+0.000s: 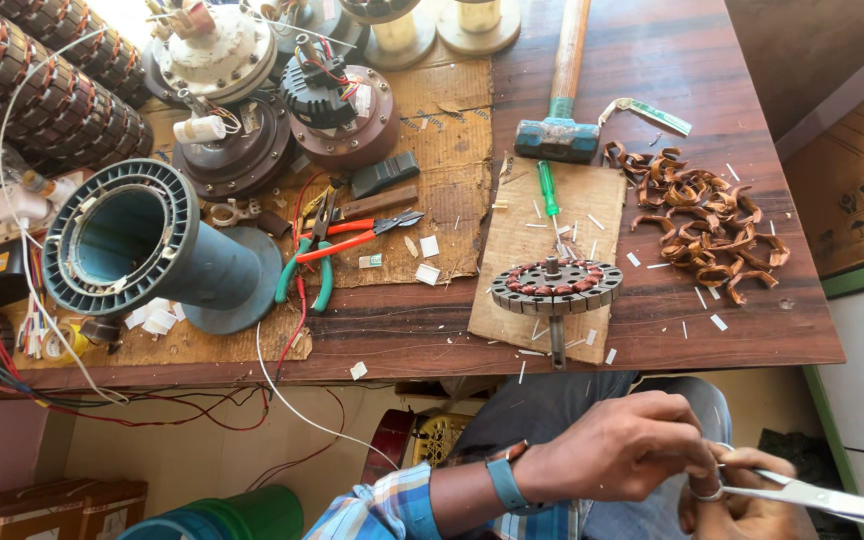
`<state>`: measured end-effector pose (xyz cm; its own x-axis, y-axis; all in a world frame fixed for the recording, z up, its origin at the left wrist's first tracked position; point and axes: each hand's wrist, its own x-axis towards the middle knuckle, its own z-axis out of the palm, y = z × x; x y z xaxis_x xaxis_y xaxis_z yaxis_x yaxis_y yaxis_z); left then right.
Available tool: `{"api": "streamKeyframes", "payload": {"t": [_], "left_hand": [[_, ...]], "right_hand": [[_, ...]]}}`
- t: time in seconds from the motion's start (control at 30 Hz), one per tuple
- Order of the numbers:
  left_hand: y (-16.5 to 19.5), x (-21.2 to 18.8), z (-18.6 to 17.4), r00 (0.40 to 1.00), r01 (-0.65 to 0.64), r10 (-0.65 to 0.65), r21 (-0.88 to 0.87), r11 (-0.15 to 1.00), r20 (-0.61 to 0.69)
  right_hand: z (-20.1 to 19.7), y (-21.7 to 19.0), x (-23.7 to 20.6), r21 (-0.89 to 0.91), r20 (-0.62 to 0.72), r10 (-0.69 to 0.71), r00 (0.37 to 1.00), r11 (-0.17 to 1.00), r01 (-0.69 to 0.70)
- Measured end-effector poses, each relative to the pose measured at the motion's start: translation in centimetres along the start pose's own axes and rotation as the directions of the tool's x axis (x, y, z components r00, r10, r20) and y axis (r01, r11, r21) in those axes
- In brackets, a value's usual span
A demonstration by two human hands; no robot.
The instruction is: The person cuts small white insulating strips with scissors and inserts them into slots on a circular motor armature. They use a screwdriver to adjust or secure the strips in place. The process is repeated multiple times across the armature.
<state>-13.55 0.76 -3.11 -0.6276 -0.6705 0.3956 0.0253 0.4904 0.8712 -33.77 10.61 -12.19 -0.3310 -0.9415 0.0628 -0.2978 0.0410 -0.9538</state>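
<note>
Both hands (652,460) below table edge (432,372), gripping scissors (832,500), lap space open

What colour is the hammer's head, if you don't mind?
The hammer head is blue, seen in the head view.

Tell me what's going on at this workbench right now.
A person sits at a wooden workbench, both hands low over their lap. The left hand and right hand are together at a pair of scissors. On the bench, a round motor stator rests on a board, beside a pile of copper windings and a hammer.
</note>
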Motion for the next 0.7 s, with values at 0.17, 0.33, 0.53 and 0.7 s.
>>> {"api": "streamKeyframes", "payload": {"t": [0.17, 0.33, 0.53, 0.7], "left_hand": [[1.0, 0.6, -0.5, 0.991, -0.041, 0.038, -0.027, 0.999, -0.129], [0.8, 1.1, -2.9, 0.973, 0.135, -0.163, -0.171, 0.976, -0.164], [0.6, 1.7, -5.6, 0.951, 0.190, -0.258, -0.337, 0.922, -0.171], [-0.3, 1.3, -5.1, 0.932, 0.140, -0.239, -0.336, 0.931, -0.274]], "right_hand": [[1.3, -4.6, 0.5, 0.297, -0.222, 0.046, 0.974, 0.955, 0.023], [-0.8, -1.7, 1.5, 0.266, 0.076, 0.139, 0.987, 0.951, -0.155], [0.3, 4.2, 4.4, 0.145, 0.434, 0.325, 0.840, 0.895, -0.421], [-0.9, 2.3, 0.1, 0.082, 0.416, 0.398, 0.818, 0.879, -0.470]]}}
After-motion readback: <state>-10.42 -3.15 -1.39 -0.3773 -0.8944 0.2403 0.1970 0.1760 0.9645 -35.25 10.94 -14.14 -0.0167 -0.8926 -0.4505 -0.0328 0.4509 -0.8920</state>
